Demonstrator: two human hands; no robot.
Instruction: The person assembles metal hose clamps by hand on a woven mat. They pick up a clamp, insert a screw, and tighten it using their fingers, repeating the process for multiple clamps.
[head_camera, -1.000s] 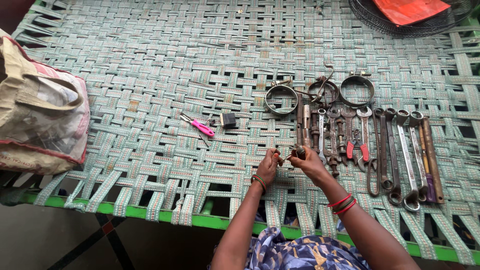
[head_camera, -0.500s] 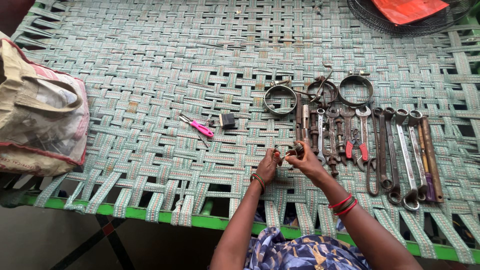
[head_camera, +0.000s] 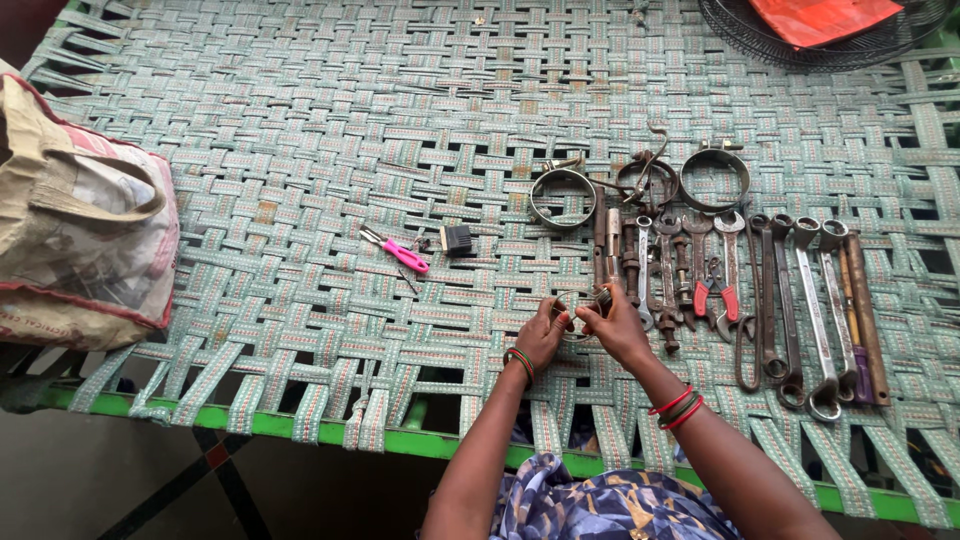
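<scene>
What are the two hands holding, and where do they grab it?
Both the left hand and right hand pinch a small metal ring by its opposite edges; what kind of ring cannot be told.

Both forearms reach forward; left hand (head_camera: 540, 335) and right hand (head_camera: 615, 325) meet, fingers pinched together.

bag (head_camera: 80, 230) left, wrenches (head_camera: 800, 300) right, on cot (head_camera: 300, 130)

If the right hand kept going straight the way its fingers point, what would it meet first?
The right hand points up and left, where its fingertips meet the left hand around a small metal ring. It would likely press into that ring and the left fingers first.
</scene>
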